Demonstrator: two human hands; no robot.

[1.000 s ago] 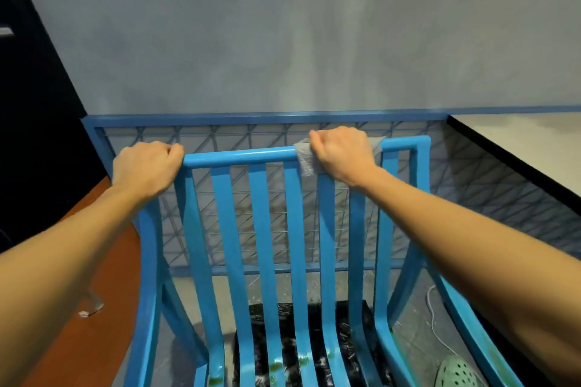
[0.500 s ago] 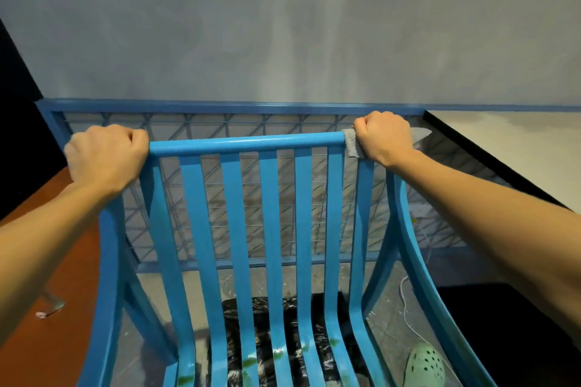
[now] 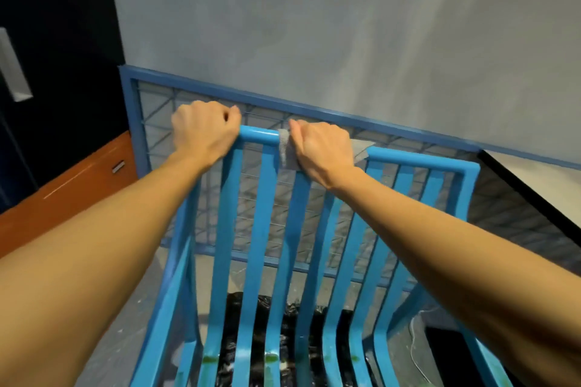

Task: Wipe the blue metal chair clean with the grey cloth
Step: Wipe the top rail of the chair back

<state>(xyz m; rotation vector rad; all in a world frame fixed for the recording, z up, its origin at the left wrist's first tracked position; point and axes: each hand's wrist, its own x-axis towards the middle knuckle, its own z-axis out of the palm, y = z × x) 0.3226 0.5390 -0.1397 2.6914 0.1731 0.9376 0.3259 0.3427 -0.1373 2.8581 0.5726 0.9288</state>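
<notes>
Clamping the grey cloth (image 3: 284, 144) round the top rail (image 3: 418, 160) of the chair (image 3: 225, 229) with the right hand (image 3: 323, 151), gripping just beside it with the left hand (image 3: 204, 130), facing open rail rightward.

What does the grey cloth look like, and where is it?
The cloth is grey, with a fine woven texture. It is draped over the top bar of the blue chair, and the right hand is curled round it and the bar together. Most of it is hidden under that hand: one strip shows at the thumb side, and a pale corner pokes out on the other side. The left hand holds the bare bar nearby and does not touch it.
</notes>
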